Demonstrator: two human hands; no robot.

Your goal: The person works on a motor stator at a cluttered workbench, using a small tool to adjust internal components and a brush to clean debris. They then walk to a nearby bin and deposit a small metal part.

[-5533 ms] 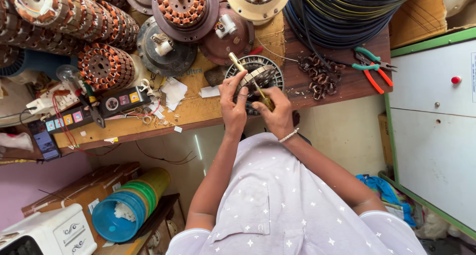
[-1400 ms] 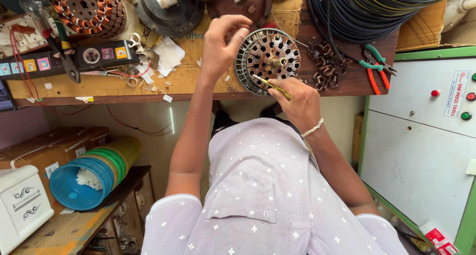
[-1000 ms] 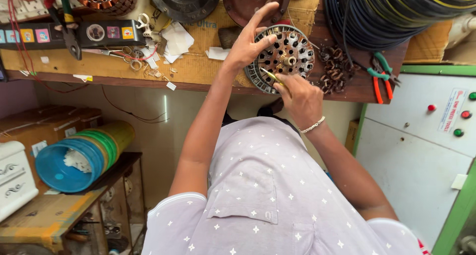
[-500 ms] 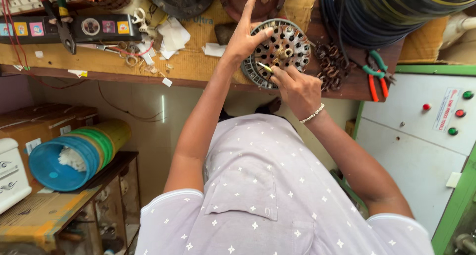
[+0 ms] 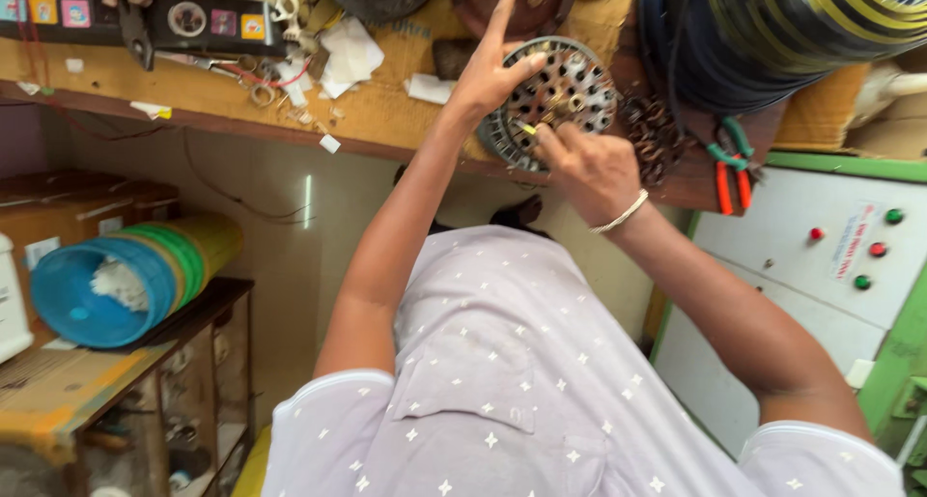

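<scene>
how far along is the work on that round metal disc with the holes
Done: the round perforated metal disc lies at the wooden bench edge, within reach. In hand: the left hand steadies its rim while the right hand presses a small yellow-tipped tool into it. Left: cannot tell how many holes remain; the red-handled pliers lie unused beside it.

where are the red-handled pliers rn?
Head view, upper right: the red-handled pliers lie at the workbench edge, right of the round perforated metal disc, above the white control cabinet.
</scene>
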